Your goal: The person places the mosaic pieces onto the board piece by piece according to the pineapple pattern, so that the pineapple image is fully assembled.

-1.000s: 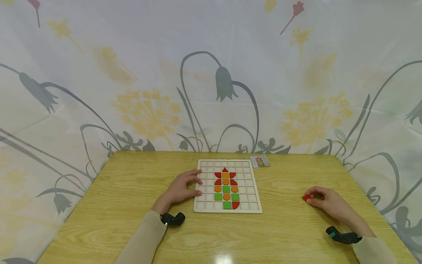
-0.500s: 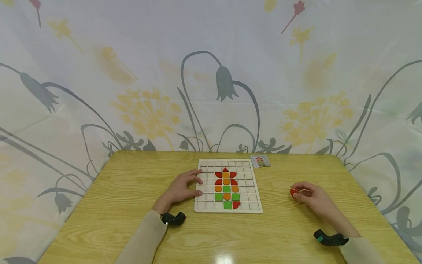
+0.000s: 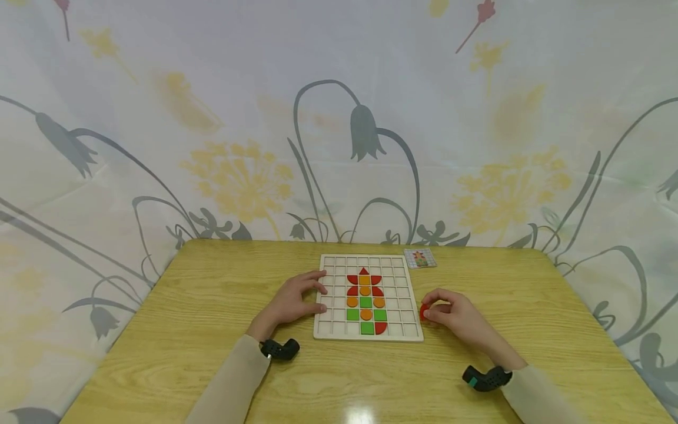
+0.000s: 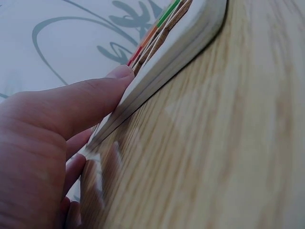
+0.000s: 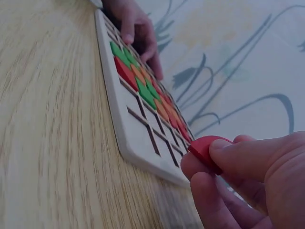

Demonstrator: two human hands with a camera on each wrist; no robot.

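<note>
A white grid board [image 3: 402, 327] lies on the table. Red, orange and green pieces on it form a flower-like figure, with a red quarter-circle piece [image 3: 381, 328] at the bottom right of the figure. My left hand [image 3: 291, 300] rests at the board's left edge, thumb and fingertips spread along the rim. In the left wrist view the thumb [image 4: 90, 102] lies over that edge. Just beyond the board's right edge, my right hand [image 3: 455, 315] pinches a red piece with a curved side [image 5: 206, 151] between thumb and fingers.
A small picture card [image 3: 420, 258] showing a similar flower lies behind the board's far right corner. The wood-grain table [image 3: 212, 265] ends at a flower-print cloth [image 3: 339, 194] hanging behind it.
My right hand has moved left across the table with the red piece, from well out on the right to the board's right edge. The left hand keeps its place.
</note>
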